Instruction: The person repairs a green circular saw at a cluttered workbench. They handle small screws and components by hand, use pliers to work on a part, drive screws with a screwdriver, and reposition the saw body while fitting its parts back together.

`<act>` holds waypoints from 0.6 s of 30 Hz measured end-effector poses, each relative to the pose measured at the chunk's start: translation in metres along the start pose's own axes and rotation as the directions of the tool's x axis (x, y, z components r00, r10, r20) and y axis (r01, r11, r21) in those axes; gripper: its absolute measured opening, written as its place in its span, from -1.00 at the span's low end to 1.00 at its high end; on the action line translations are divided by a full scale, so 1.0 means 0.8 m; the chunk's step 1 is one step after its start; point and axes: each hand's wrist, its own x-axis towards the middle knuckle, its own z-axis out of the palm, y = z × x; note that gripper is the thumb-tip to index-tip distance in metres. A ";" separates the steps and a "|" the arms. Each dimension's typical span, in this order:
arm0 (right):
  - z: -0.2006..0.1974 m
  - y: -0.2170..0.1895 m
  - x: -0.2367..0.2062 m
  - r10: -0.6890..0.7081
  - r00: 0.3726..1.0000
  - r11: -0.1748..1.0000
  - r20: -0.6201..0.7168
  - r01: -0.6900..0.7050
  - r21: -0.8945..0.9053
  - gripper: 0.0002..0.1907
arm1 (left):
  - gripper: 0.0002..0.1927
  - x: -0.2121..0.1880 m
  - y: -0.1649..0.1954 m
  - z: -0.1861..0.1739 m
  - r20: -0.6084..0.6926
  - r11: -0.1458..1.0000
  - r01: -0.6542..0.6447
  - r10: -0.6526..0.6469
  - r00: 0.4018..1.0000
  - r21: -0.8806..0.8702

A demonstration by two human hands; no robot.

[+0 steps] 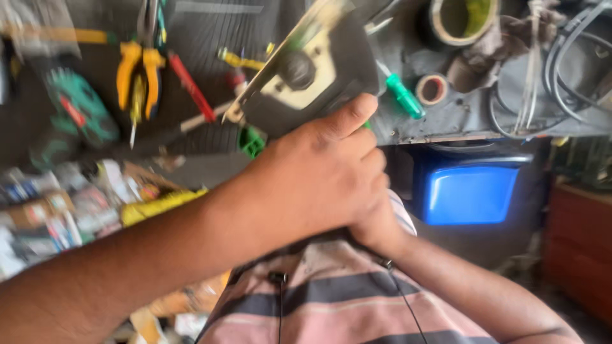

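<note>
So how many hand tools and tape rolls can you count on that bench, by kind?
Yellow-handled pliers: 1
Green-handled screwdriver: 1
Red-handled tool: 1
Tape rolls, one large, one small: 2
Total: 5

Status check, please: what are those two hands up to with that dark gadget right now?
Left hand gripping the dark device with a cream plate. Right hand mostly hidden beneath the left, grip unclear. Green screwdriver and orange pliers lie close by on bench.

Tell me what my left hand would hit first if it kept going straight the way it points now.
Most likely the green-handled screwdriver on the grey workbench. The left hand, gripping the black and cream metal part, points up and right toward it, though depth is unclear in this blurred view.
</note>
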 end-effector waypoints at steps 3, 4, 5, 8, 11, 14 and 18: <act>0.024 -0.025 -0.010 0.116 0.985 0.954 -0.130 -0.074 0.291 -0.58 | -0.90 0.019 -0.018 0.010 -0.023 0.978 -0.171 0.174 0.984 0.116; 0.035 -0.036 -0.012 0.189 0.969 0.884 -0.162 -0.096 0.458 -0.58 | -0.91 0.023 -0.023 0.012 0.031 0.968 -0.244 0.243 0.970 0.057; 0.046 -0.045 -0.012 0.203 0.961 0.821 -0.188 -0.063 0.568 -0.54 | -0.93 0.026 -0.028 0.013 0.079 0.950 -0.311 0.310 0.947 -0.002; 0.073 -0.064 -0.011 0.238 0.941 0.630 -0.241 0.039 0.775 -0.45 | -0.94 0.031 -0.042 0.012 0.148 0.906 -0.407 0.421 0.895 -0.118; 0.090 -0.070 -0.007 0.266 0.914 0.559 -0.306 0.113 0.822 -0.42 | -0.93 0.041 -0.044 0.015 0.192 0.864 -0.468 0.499 0.845 -0.187; 0.099 -0.075 -0.010 0.305 0.893 0.512 -0.330 0.139 0.848 -0.37 | -0.91 0.046 -0.042 0.015 0.249 0.827 -0.540 0.563 0.788 -0.158; 0.100 -0.072 -0.021 0.301 0.927 0.413 -0.223 0.084 0.907 -0.43 | -0.86 0.050 -0.046 0.014 0.302 0.789 -0.581 0.614 0.729 -0.201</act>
